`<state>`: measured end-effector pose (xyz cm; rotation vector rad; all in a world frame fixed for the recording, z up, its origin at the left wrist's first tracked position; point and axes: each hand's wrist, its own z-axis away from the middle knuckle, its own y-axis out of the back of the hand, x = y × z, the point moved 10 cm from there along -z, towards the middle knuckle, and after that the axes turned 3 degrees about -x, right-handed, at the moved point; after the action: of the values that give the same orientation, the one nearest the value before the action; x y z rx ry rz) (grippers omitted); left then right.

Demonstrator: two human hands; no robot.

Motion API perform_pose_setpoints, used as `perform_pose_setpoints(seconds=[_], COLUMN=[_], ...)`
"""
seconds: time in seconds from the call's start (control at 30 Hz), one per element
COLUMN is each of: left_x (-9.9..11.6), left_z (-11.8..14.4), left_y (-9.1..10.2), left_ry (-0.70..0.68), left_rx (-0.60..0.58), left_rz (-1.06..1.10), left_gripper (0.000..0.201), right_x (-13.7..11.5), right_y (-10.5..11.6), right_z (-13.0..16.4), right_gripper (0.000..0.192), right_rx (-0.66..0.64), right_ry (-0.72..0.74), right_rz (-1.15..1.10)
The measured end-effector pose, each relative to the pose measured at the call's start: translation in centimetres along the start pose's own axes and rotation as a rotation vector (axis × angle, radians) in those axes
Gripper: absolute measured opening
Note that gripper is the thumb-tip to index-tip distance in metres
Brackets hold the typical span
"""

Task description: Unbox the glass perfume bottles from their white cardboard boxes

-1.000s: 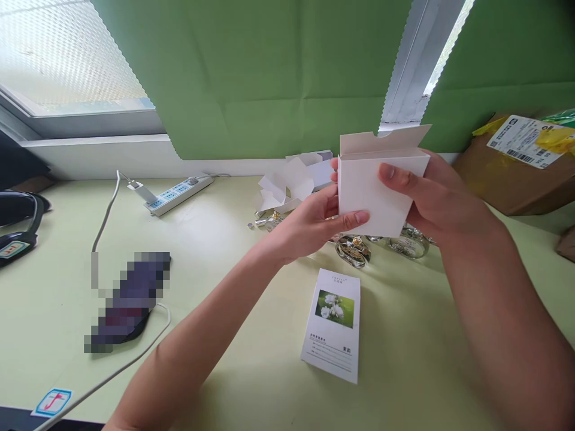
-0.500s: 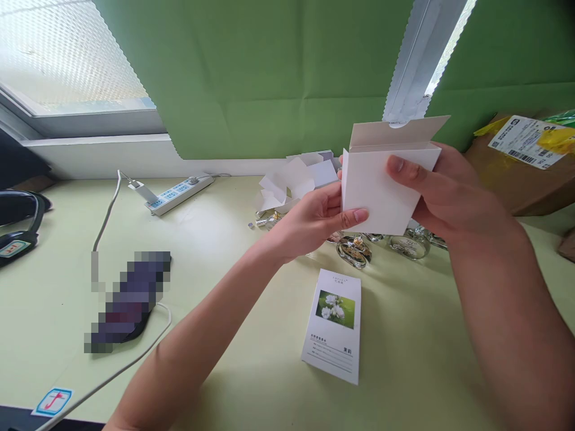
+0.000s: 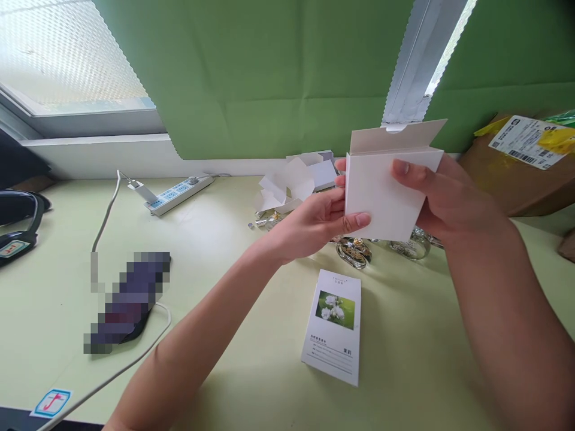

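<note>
Between both hands I hold up a plain white cardboard box (image 3: 381, 194), its top flap standing open and tilted back. My left hand (image 3: 326, 218) grips the box's lower left edge, thumb on the front face and fingers behind. On the other side, my right hand (image 3: 444, 185) wraps around the right edge with its thumb across the front. The inside of the box is hidden from me. Below it on the table lies a white printed box (image 3: 332, 365) with a picture of white flowers. Several glass bottles with gold tops, such as one bottle (image 3: 354, 252), lie partly hidden behind the white box.
White folded cartons (image 3: 290, 179) lie by the wall. A power strip (image 3: 179, 194) with a plug stands left of them. Farther left are a pixelated dark object (image 3: 135, 299), a white cable (image 3: 112, 377) and black headphones (image 3: 27, 221). A brown parcel (image 3: 512, 173) sits at right.
The white box has shifted slightly down and to the right, still in both hands. Its top flap has tilted a little. The things on the table have stayed put.
</note>
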<state>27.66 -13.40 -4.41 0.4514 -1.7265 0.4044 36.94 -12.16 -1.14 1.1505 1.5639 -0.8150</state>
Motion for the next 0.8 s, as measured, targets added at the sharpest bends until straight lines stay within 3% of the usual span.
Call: perform_pose_setpoints(seconds=[0.53, 0.7, 0.8], left_x=[-0.2, -1.3, -1.9], left_z=[-0.2, -0.2, -0.3], left_y=[0.0, 0.2, -0.1], left_ry=[-0.004, 0.068, 0.099], left_rx=[-0.008, -0.01, -0.015], left_rz=[0.005, -0.082, -0.113], left_gripper=[0.041, 0.046, 0.048], right_x=[-0.2, -1.8, -1.8], right_y=[0.8, 3.1, 4.2], right_z=[0.3, 1.2, 1.7], right_gripper=[0.04, 0.056, 0.06], right_rx=[0.067, 0.179, 0.124], right_ry=[-0.056, -0.019, -0.073], right_rz=[0.077, 0.336, 0.499])
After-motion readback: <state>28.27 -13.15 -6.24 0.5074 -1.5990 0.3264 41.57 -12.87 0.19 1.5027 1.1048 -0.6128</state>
